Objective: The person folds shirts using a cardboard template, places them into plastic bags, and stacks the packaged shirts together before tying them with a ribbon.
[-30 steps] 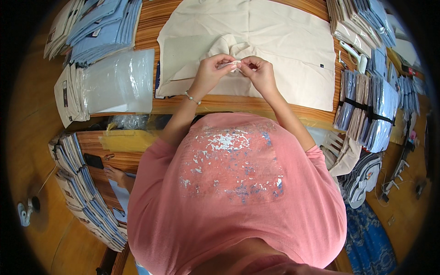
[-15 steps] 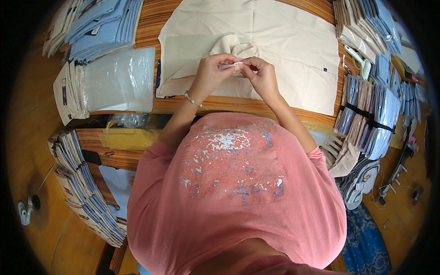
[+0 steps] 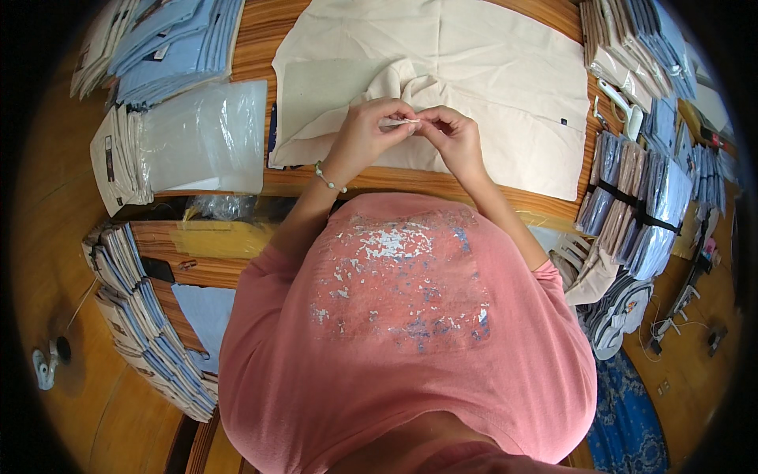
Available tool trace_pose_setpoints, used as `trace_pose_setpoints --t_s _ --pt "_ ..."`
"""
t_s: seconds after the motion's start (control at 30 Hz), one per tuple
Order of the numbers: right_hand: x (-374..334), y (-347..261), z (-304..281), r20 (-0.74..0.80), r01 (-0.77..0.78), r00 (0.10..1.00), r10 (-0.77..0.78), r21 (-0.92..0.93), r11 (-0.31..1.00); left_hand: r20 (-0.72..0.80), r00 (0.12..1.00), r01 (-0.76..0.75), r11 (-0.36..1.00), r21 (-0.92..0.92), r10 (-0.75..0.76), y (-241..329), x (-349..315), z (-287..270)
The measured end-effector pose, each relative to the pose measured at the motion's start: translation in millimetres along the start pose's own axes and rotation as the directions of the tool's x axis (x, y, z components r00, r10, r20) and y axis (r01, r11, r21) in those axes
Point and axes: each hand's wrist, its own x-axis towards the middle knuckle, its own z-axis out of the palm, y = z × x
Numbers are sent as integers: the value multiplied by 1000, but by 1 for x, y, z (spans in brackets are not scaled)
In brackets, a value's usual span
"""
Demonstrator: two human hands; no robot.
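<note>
A cream garment (image 3: pixel 505 95) is spread over the wooden table, with a bunched part of its cloth (image 3: pixel 395 80) rising just beyond my hands. My left hand (image 3: pixel 373 133), with a bead bracelet on its wrist, is closed in a pinch on a small white strip (image 3: pixel 392 122). Fingertip to fingertip with it, my right hand (image 3: pixel 456 138) pinches the strip's other end. The fingers hide most of the strip, and I cannot tell whether it is joined to the garment. A flat greyish sheet (image 3: pixel 316 87) lies on the garment's left part.
Folded blue garments (image 3: pixel 170 59) are piled at the far left, above clear plastic bags (image 3: pixel 205 138). To the right stand bagged garments bound with a black strap (image 3: pixel 632 197) and a white-handled tool (image 3: pixel 630 110). More folded garments (image 3: pixel 150 324) line the lower left.
Both hands have shifted slightly toward me, still pinched together. Less of the white strip shows between the fingertips. The garment lies much as before.
</note>
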Motion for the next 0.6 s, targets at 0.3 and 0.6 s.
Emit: trace_pose_setpoints --t_s 0.3,0.6 --pt "-2 -13 2 22 -11 1000 10 46 999 -177 983 -44 997 59 54 5 -5 2" --pt "-1 -19 5 28 140 990 -137 -226 964 -134 974 -153 969 194 181 10 -6 0"
